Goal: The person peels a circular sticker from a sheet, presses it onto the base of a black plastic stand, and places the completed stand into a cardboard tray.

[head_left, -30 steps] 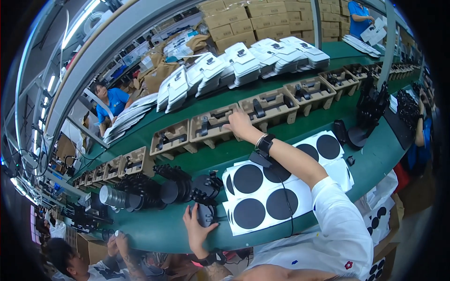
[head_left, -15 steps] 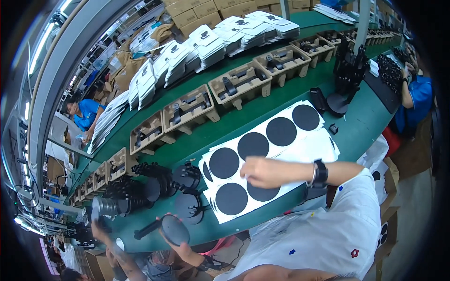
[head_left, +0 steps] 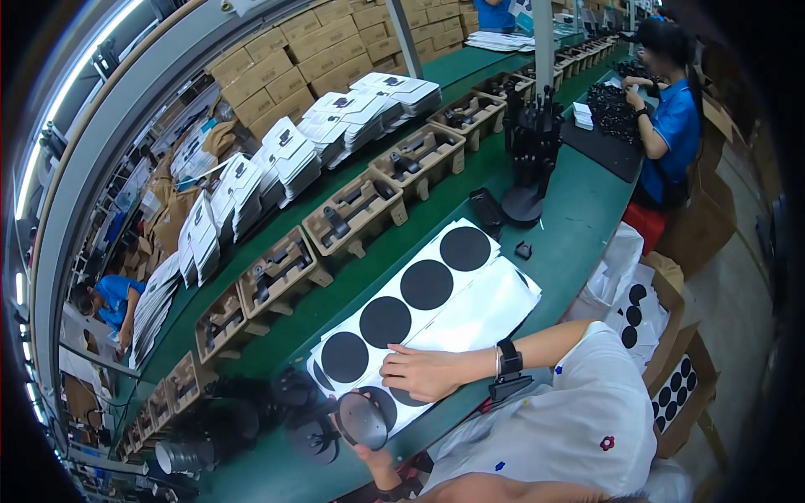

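My left hand point(head_left: 376, 463) grips a round black stand base point(head_left: 364, 422) by its edge, with the base's greyish flat face turned up toward me. The base hangs over the near left corner of a stack of white sheets point(head_left: 470, 323) that carry round black adhesive pads point(head_left: 426, 285). On these sheets lies my right hand point(head_left: 422, 374), fingers stretched toward the left between the two rows of pads, with nothing seen in them. It partly covers a pad in the near row. A dark watch is on my right wrist.
Brown molded trays point(head_left: 352, 214) holding black parts line the green belt behind the sheets. More black stand bases point(head_left: 314, 438) stand at the left, blurred. A cluster of black stands point(head_left: 532, 142) rises at the far right, near a co-worker point(head_left: 671, 117). Open cartons point(head_left: 677, 381) hold pad sheets.
My view has turned rightward. The stand base in my left hand has come up beside the sheets, its flat face now toward me. My right hand's fingers have spread out on the sheet.
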The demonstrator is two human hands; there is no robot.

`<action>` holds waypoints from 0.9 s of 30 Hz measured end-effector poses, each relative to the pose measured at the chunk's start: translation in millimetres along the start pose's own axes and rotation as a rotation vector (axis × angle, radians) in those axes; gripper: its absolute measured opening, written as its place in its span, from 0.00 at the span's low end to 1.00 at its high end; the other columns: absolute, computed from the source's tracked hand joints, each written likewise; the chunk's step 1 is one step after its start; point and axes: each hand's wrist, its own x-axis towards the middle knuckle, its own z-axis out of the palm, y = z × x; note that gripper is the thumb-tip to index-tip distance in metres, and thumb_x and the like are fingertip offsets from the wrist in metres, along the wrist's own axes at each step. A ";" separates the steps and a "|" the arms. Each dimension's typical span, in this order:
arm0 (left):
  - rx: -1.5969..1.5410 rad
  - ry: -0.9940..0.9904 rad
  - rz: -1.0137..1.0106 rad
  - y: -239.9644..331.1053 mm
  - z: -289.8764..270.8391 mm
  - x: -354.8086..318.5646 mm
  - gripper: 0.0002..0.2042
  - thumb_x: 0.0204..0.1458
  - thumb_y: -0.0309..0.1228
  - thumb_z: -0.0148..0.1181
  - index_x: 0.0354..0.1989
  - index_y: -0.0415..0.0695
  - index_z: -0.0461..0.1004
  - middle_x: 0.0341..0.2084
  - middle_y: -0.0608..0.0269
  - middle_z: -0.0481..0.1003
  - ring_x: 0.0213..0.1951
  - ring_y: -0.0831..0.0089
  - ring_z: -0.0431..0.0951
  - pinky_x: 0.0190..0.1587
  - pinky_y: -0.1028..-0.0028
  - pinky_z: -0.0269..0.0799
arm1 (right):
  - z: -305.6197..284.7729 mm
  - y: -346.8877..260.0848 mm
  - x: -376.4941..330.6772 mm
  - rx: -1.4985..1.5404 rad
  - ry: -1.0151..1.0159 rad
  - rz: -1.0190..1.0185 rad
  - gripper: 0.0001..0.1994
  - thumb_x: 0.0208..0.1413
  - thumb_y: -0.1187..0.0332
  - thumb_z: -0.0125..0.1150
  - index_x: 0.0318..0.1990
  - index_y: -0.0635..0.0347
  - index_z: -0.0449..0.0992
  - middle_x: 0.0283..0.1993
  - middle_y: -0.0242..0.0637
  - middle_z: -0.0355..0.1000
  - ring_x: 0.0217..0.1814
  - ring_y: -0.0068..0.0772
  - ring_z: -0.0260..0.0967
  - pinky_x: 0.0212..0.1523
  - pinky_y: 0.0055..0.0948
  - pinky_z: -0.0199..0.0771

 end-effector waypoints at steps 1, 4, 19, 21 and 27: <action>0.019 -0.045 -0.006 0.4 -6.4 1.2 0.45 0.49 0.67 0.38 0.65 0.41 0.46 0.57 0.47 0.61 0.53 0.58 0.68 0.54 0.62 0.65 | 1.3 -0.4 1.2 -0.003 0.002 0.003 0.18 0.39 0.72 0.55 0.41 0.67 0.67 0.43 0.45 0.61 0.49 0.44 0.60 0.54 0.45 0.58; -0.104 0.039 -0.048 -2.3 -8.1 6.2 0.46 0.48 0.68 0.38 0.63 0.37 0.49 0.56 0.46 0.62 0.52 0.56 0.68 0.53 0.62 0.66 | 2.0 -1.9 3.6 0.009 -0.100 0.064 0.17 0.37 0.73 0.56 0.40 0.65 0.67 0.44 0.46 0.60 0.51 0.46 0.59 0.58 0.46 0.55; -0.232 0.135 -0.175 24.1 25.3 -13.5 0.42 0.48 0.64 0.39 0.67 0.48 0.46 0.55 0.44 0.64 0.52 0.52 0.70 0.53 0.58 0.68 | -43.1 17.5 -42.6 0.810 0.879 0.186 0.10 0.37 0.73 0.53 0.30 0.60 0.62 0.35 0.39 0.61 0.36 0.34 0.61 0.35 0.29 0.61; -0.354 0.086 -0.194 43.0 47.9 0.4 0.42 0.47 0.63 0.40 0.66 0.47 0.47 0.56 0.43 0.63 0.53 0.51 0.70 0.53 0.56 0.67 | -65.2 1.3 -33.9 0.951 0.889 0.165 0.10 0.42 0.71 0.56 0.31 0.58 0.63 0.34 0.37 0.61 0.36 0.30 0.62 0.33 0.27 0.63; -0.597 0.009 -0.165 66.4 100.8 25.2 0.41 0.50 0.63 0.33 0.66 0.44 0.47 0.57 0.44 0.62 0.55 0.49 0.66 0.57 0.56 0.63 | -84.0 -48.5 -33.7 1.227 0.650 0.397 0.04 0.50 0.80 0.58 0.33 0.67 0.69 0.34 0.39 0.69 0.35 0.26 0.71 0.38 0.22 0.73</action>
